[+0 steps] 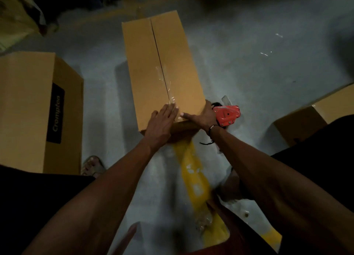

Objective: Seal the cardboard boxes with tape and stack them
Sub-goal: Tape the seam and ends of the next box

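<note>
I read just one word: "Crompton", in pale letters running lengthwise on a black rectangular label on the side of the tan cardboard box at my left. I cannot make out any other text, number or sign.

left hand flat, right hand gripping
</note>
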